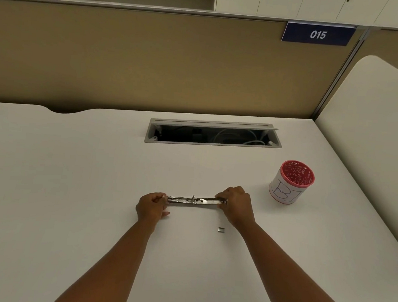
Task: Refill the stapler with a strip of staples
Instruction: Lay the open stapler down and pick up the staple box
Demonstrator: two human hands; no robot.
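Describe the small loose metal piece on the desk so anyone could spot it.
On the white desk, look below the right hand holding the stapler. The short staple strip lies alone there, nearer the person: tiny, grey and touching nothing.

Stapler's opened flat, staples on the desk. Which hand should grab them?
Right. The staples lie just below the right hand, near its wrist. The left hand holds the far end of the stapler and would have to cross over; it can probably steady the stapler alone.
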